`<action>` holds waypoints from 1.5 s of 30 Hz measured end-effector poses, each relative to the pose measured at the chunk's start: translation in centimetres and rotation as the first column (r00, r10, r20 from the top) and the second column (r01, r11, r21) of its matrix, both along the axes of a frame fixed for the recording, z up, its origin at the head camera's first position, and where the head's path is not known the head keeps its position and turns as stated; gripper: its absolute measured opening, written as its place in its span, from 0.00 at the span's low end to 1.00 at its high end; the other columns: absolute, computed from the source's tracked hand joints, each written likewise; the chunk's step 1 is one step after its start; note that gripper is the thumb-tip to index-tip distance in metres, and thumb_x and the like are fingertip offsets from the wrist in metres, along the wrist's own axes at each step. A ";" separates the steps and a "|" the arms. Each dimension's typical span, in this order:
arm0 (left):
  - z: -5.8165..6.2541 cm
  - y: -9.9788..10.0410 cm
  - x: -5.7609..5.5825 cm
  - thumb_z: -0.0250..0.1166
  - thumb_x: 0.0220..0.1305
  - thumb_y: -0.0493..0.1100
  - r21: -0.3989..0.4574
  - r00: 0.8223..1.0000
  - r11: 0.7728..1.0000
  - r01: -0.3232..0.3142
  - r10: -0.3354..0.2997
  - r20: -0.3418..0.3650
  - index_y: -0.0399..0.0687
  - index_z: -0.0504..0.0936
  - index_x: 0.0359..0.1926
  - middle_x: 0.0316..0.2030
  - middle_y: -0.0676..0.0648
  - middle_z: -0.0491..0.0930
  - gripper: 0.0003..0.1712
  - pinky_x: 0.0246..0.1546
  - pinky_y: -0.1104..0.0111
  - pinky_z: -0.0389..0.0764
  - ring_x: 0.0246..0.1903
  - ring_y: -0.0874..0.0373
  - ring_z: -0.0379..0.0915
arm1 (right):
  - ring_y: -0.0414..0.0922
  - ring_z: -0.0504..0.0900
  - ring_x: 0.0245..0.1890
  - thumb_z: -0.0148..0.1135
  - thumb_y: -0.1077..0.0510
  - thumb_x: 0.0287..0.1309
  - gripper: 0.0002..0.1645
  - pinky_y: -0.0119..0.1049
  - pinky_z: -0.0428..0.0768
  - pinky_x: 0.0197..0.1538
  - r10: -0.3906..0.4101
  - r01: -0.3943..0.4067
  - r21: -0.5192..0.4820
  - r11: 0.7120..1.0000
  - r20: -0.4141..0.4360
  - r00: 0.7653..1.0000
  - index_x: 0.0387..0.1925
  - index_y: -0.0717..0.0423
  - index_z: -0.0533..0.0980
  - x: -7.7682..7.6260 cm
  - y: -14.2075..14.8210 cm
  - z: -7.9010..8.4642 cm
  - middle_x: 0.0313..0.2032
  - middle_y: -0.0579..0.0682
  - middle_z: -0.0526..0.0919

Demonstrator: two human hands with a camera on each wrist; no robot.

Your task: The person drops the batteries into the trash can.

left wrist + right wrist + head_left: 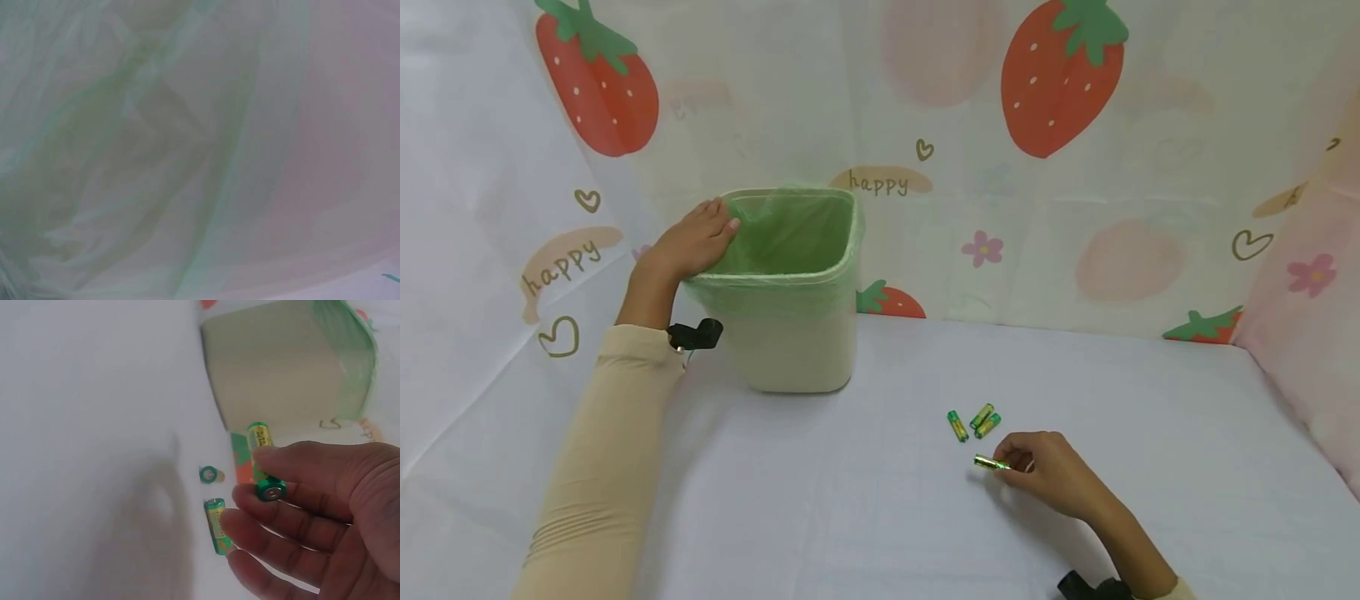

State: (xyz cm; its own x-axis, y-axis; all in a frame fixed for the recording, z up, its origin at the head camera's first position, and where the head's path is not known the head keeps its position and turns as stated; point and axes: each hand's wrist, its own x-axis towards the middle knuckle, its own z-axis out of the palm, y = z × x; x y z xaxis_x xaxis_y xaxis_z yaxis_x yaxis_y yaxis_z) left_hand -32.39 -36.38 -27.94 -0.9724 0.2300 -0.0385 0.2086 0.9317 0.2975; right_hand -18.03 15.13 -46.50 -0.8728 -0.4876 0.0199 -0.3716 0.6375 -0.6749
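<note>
A cream trash bin (797, 342) stands at the back left, lined with a thin green plastic bag (790, 233) folded over its rim. My left hand (692, 237) rests on the bin's left rim, over the bag; its underside is hidden. In the left wrist view only the blurred bag (150, 156) and bin wall show. My right hand (1048, 471) pinches a green and yellow battery (259, 456) between thumb and index finger, above the table. Just beyond it lie three more such batteries (958, 426), two of them side by side.
A white cloth (820, 500) covers the table. Behind it hangs a backdrop (1150, 167) printed with strawberries, hearts and flowers, and a pink side panel (1311, 333) rises at the right. The bin stands close to the backdrop.
</note>
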 end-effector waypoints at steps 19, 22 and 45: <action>1.0 0.7 0.1 0.30 0.84 0.53 -0.012 1.000 1.000 0.014 -0.014 -0.013 0.24 0.35 0.76 0.78 0.28 0.30 0.39 0.77 0.48 0.33 0.78 0.36 0.22 | 0.33 0.80 0.29 0.74 0.61 0.57 0.07 0.31 0.83 0.34 -0.036 0.025 -0.079 0.997 -0.141 0.989 0.36 0.48 0.84 1.4 -0.7 2.4 0.29 0.35 0.85; 1.0 0.7 0.1 0.30 0.84 0.52 -0.012 1.000 1.000 0.012 -0.012 -0.015 0.24 0.35 0.76 0.78 0.28 0.30 0.38 0.77 0.48 0.33 0.78 0.36 0.22 | 0.33 0.80 0.28 0.74 0.63 0.56 0.08 0.30 0.83 0.33 -0.032 0.017 -0.084 0.996 -0.176 0.984 0.37 0.48 0.85 1.3 -1.2 3.0 0.31 0.35 0.85; -0.1 0.0 -0.2 0.30 0.84 0.51 -0.030 1.000 1.000 0.009 -0.009 -0.017 0.22 0.36 0.76 0.77 0.27 0.31 0.38 0.77 0.48 0.34 0.78 0.35 0.24 | 0.32 0.79 0.26 0.75 0.59 0.57 0.07 0.31 0.81 0.30 0.035 -0.034 0.010 0.999 -0.376 0.926 0.39 0.51 0.87 -1.2 -4.5 9.4 0.28 0.34 0.84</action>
